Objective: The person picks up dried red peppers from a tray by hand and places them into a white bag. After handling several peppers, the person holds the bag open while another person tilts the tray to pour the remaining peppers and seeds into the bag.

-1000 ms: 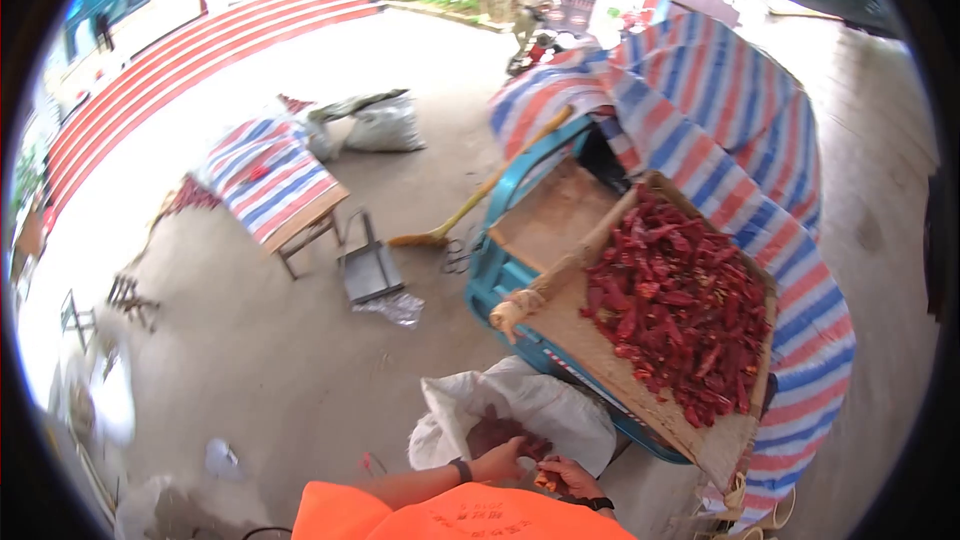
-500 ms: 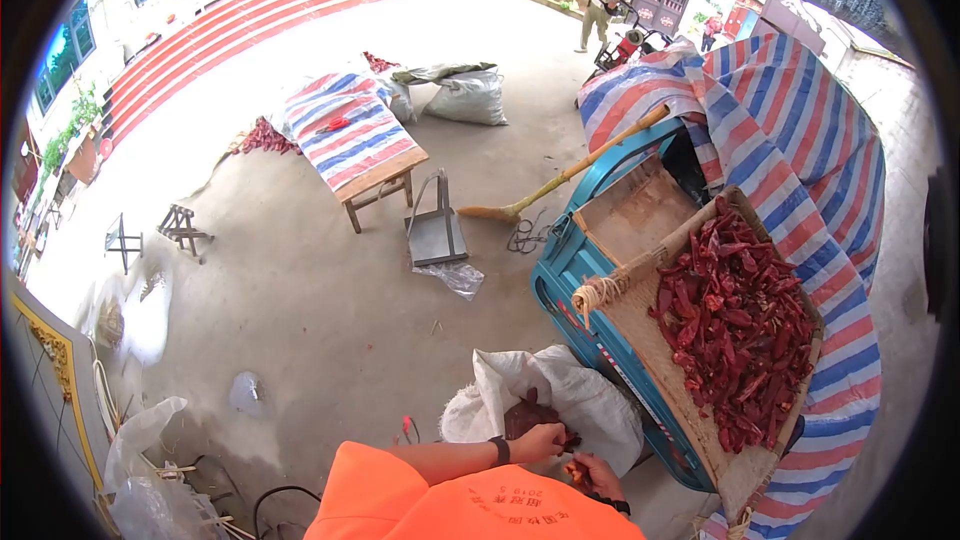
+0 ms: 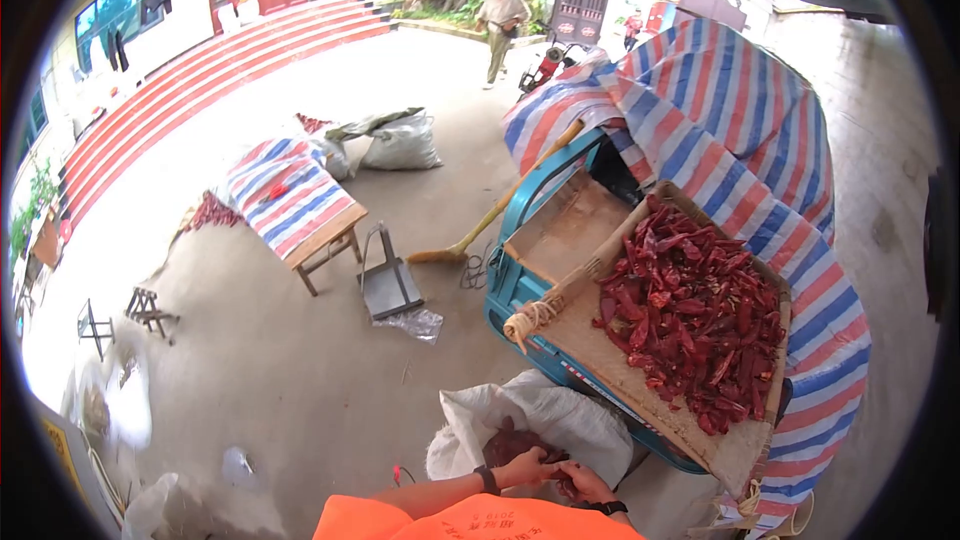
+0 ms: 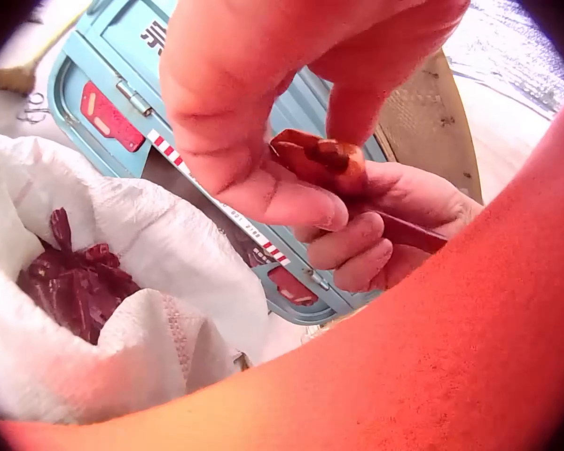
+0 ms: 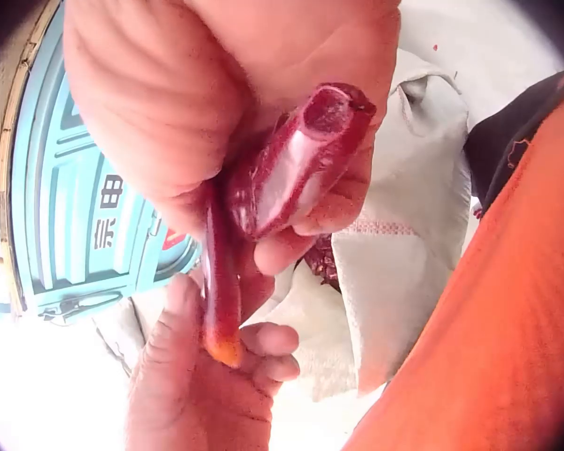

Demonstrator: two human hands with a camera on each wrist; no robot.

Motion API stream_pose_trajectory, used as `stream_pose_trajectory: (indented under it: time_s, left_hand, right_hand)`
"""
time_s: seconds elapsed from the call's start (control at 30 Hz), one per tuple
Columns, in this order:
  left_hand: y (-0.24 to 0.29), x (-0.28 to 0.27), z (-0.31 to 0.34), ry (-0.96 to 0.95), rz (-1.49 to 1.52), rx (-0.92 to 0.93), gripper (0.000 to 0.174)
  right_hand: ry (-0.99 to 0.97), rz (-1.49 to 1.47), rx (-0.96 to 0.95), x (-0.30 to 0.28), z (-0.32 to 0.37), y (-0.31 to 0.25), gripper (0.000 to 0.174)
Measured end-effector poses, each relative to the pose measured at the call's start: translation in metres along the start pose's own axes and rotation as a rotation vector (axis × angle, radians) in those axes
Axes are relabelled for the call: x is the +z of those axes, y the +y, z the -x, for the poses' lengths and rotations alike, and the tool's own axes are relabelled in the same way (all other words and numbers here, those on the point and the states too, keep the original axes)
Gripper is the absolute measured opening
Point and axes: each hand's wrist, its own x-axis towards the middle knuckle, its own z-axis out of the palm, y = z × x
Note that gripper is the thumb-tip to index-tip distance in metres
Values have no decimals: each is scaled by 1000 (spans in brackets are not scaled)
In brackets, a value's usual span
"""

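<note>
Over the white sack (image 3: 465, 420), my left hand (image 3: 527, 467) and right hand (image 3: 585, 483) meet. In the left wrist view, bent fingers of my left hand (image 4: 254, 122) are at a red pepper (image 4: 320, 164) with an orange, open-looking end; my right hand (image 4: 404, 207) is curled beside it. The right wrist view shows my right hand (image 5: 226, 103) gripping a glossy red pepper (image 5: 287, 174) with a hollow end. A thinner pepper with an orange tip (image 5: 223, 291) passes down to my left hand (image 5: 202, 376), which pinches it. Dark red peppers (image 4: 75, 287) lie inside the sack.
A woven tray (image 3: 570, 340) heaped with red peppers (image 3: 690, 310) rests on a blue cart (image 3: 510, 285), right of the sack. Striped sheeting (image 3: 740, 120) drapes behind. Farther left stand a dustpan (image 3: 388, 288), a broom (image 3: 440, 254) and a low table (image 3: 328, 230). Someone (image 3: 502, 25) stands near the gate.
My hands have come together from slightly apart. The head view has swung, shifting the scene leftward since the last frame. The person near the gate now stands away from the red machine.
</note>
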Motion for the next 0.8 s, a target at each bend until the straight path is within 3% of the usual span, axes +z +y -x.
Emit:
stream_pose_trajectory:
  time_s: [0.03, 0.17, 0.23, 0.3, 0.33, 0.43, 0.47, 0.53, 0.57, 0.67, 0.73, 0.77, 0.8]
  left_hand:
    - [-13, -6, -13, -203, 44, 126, 44]
    - [-42, -4, -27, -123, 16, 211, 30]
    - [-27, -11, -13, -46, -3, 204, 25]
    - [-48, -13, -25, 12, -224, 282, 26]
    - [-10, -22, -4, 9, -208, 80, 27]
    - [11, -27, 10, -20, -319, -125, 33]
    - [-17, -27, -1, -72, -514, 34, 34]
    - [-104, -26, -42, -174, -869, 382, 39]
    - [-114, -28, -49, -363, -830, 300, 40]
    - [-211, -26, -82, -795, -1118, 710, 41]
    - [-181, -26, -55, -798, -319, -12, 46]
    - [-163, -24, -43, -737, 83, -365, 49]
    - [-171, -23, -43, -739, -87, -232, 49]
  right_hand:
    - [-35, 54, 19, 0, -2, -1, 30]
    - [-43, 78, 11, 5, -2, 5, 28]
    - [-43, 107, 7, 9, 8, -1, 26]
    - [43, 112, -10, 10, 16, -1, 27]
    - [103, 126, -18, 19, 26, -9, 26]
    - [145, -28, 11, 7, 9, 8, 19]
    - [98, -121, 1, -1, 2, 16, 11]
    - [234, -123, -84, 13, 13, 8, 15]
    - [213, -197, -97, 12, 15, 9, 18]
    - [198, -309, -134, 9, 13, 14, 24]
    - [269, -251, -152, 6, 9, 16, 24]
    - [262, -214, -110, 9, 13, 12, 33]
    - [284, -88, -71, 17, 19, 3, 37]
